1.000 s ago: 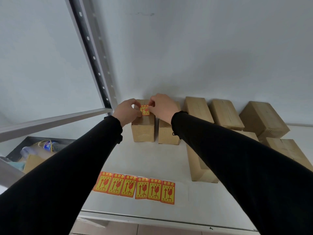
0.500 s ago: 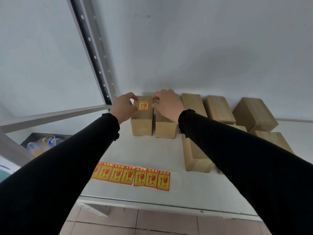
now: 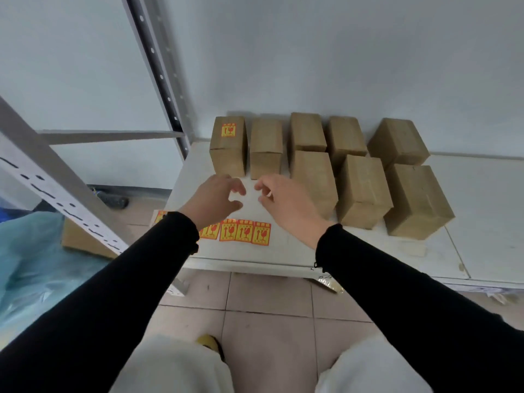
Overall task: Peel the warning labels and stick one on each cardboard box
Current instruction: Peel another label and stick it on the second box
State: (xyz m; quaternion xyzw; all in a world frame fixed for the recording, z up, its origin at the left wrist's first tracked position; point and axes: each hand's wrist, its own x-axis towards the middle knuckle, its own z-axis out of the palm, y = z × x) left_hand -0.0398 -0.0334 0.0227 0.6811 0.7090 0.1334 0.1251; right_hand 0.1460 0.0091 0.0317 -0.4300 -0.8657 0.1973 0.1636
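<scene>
Several brown cardboard boxes stand on a white shelf [image 3: 482,211] against the wall. The far-left box [image 3: 228,154] carries a red and yellow warning label [image 3: 228,129] on its top. The box beside it [image 3: 266,148] and the others are bare. A strip of warning labels [image 3: 245,231] lies near the shelf's front edge, partly hidden by my left wrist. My left hand [image 3: 211,199] and my right hand [image 3: 286,204] hover above the shelf between the strip and the boxes, fingers apart, holding nothing.
A grey perforated rack post [image 3: 158,69] rises at the left of the shelf, and another slanted rail [image 3: 56,191] crosses the near left. Blue plastic sheeting [image 3: 31,265] and a cardboard piece lie on the tiled floor [image 3: 269,302] below.
Both hands have let go of the label on the far-left box and drawn back toward the label strip. The camera has tilted down, showing floor and legs.
</scene>
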